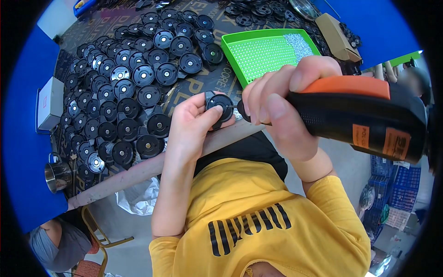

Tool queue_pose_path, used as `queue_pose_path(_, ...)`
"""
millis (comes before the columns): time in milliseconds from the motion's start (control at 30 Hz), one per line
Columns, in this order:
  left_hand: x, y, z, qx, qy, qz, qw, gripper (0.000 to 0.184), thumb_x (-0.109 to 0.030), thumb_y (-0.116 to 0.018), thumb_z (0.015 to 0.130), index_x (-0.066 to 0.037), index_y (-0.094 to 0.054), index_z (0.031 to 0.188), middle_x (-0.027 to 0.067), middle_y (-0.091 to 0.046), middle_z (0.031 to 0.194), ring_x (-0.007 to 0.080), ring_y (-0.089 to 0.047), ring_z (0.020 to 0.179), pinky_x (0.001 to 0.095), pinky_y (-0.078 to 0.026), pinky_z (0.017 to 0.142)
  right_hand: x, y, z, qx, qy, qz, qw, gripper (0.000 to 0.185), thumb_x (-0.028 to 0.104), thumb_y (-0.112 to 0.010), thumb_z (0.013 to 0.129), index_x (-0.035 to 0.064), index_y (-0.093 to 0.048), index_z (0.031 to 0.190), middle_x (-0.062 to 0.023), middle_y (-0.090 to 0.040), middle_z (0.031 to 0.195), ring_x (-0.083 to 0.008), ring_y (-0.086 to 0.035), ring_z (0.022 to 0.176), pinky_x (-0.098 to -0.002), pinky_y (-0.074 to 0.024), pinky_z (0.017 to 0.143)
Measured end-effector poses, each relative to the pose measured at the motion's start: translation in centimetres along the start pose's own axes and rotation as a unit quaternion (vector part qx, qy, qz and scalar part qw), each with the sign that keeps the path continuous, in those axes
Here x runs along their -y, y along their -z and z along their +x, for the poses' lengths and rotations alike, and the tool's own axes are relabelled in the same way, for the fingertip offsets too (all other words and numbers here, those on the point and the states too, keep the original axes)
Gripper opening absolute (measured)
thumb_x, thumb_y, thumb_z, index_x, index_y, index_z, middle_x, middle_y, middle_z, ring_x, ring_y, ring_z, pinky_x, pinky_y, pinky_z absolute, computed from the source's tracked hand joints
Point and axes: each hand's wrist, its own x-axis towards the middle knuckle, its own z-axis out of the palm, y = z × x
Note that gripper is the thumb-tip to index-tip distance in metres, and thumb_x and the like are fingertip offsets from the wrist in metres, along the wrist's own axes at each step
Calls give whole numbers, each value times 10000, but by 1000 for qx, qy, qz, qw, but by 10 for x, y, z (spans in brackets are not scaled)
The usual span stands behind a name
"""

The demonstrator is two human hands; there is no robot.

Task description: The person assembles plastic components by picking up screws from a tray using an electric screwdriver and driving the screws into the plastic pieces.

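Between the thumb and fingers of my left hand (196, 121) is a round black plastic part (219, 109), held near the table's front edge. My right hand (288, 99) is wrapped round a black and orange electric screwdriver (344, 113), which lies nearly level and points left. Its thin bit reaches the right side of the held part, close to my left thumb; whether a screw sits at the tip is too small to tell. Many similar black discs (149, 95) cover the table to the left. Behind my right hand stands a green tray (230, 57) with small silver screws (297, 46).
An open cardboard box (333, 39) stands at the back right, beside more black parts (244, 19). At the left are a white box (50, 104) and a metal cup (57, 176). Another person's arm (51, 231) shows at the lower left, near a chair frame (99, 231).
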Motion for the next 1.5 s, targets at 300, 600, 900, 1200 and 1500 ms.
queue_pose_path(300,5,-2,4,-36,-11,-18,999,158,26,-493,805,52,-529,956,98,-604,834,142,-600,715,236,-493,666,-3,12,2,-60,39,208,976,397,37,-433,774,89,-306,1147,-45,-440,619,-150,-454,510,-302,-407,527)
queue_pose_path(600,5,-1,6,-20,-15,-18,1000,183,-52,-476,842,53,-528,982,106,-602,866,157,-603,753,273,-504,714,-22,17,-1,-142,-6,97,985,288,-67,-417,738,35,-384,1005,-46,-465,598,-143,-466,487,-270,-423,516)
queue_pose_path(900,5,0,4,-24,-23,-88,996,270,-145,-420,890,66,-518,1025,127,-592,907,188,-606,808,327,-512,763,-27,14,-4,-140,-27,86,986,299,-78,-430,732,24,-381,1009,-39,-468,588,-131,-477,486,-272,-429,512)
queue_pose_path(1200,8,4,6,-8,-14,-68,998,281,-167,-418,906,61,-511,1041,123,-590,917,189,-603,814,319,-509,759,-28,16,-1,-140,-15,78,987,287,-71,-439,737,18,-399,1006,-41,-466,587,-134,-469,475,-268,-427,499)
queue_pose_path(1500,10,3,7,-18,-9,-43,999,259,-134,-397,915,55,-506,1053,112,-595,907,178,-604,802,283,-499,733,-2,29,5,-151,18,108,983,289,52,-405,770,60,-355,1054,-46,-445,620,-151,-454,511,-301,-409,555)
